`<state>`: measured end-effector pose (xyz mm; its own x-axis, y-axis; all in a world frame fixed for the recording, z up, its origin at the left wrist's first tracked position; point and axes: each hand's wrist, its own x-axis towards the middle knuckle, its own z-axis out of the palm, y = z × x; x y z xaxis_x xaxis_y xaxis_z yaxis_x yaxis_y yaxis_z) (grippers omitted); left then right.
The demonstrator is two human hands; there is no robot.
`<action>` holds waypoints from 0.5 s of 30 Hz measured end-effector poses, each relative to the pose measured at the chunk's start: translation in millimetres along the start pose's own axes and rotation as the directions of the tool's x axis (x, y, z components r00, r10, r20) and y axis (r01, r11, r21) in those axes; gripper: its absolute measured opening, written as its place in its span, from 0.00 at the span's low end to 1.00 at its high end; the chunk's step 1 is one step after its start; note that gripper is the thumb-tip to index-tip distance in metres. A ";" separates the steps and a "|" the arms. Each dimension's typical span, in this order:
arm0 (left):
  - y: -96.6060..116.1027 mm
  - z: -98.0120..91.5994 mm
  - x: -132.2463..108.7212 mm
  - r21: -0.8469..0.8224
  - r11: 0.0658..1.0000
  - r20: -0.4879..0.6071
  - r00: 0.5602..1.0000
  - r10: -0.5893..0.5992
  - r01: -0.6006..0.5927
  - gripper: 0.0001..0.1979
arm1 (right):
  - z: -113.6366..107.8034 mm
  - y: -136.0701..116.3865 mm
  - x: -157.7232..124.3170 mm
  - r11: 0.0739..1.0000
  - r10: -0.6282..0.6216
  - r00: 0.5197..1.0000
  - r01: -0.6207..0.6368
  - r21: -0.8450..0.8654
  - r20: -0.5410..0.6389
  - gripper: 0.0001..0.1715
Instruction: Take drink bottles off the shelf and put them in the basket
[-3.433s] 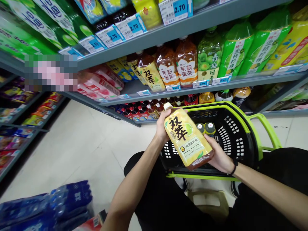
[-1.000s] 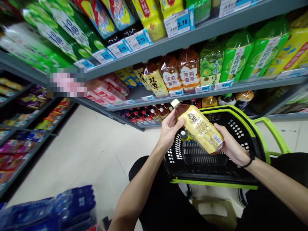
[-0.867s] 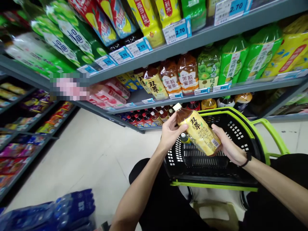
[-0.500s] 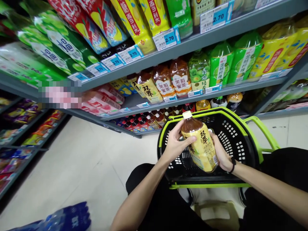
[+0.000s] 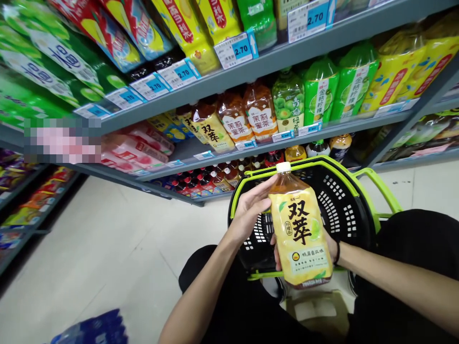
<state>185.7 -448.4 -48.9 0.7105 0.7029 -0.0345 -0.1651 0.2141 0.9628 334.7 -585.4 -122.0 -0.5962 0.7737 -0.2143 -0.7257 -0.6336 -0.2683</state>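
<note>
A large bottle of amber tea [image 5: 300,228] with a yellow label and white cap stands upright in front of me, label facing me. My right hand [image 5: 332,246] grips it from behind, mostly hidden by the bottle. My left hand [image 5: 251,208] is beside the bottle's upper left with fingers spread, fingertips touching its shoulder. Behind the bottle lies a black shopping basket [image 5: 353,210] with a lime-green rim and handle, resting against my knees.
Grey shelves [image 5: 251,64] run across the top, packed with tea and juice bottles and 2.70 price tags. A matching yellow-label bottle [image 5: 210,131] stands on the middle shelf. Pale floor tiles [image 5: 107,248] lie to the left; blue water packs [image 5: 93,329] sit bottom left.
The bottle has turned from tilted to upright, its front label now facing me, and come closer and lower. My left hand has loosened from a grip to spread fingers.
</note>
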 end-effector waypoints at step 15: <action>-16.1 9.4 8.8 0.049 0.993 -0.156 0.983 -0.097 0.105 0.24 | -6.8 6.3 2.6 0.981 0.122 0.957 -0.156 0.113 0.264 0.52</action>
<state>201.0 -452.0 -62.2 0.6074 0.7763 -0.1689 -0.0558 0.2538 0.9657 330.9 -587.4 -130.7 -0.7493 0.6621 0.0101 -0.6580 -0.7428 -0.1237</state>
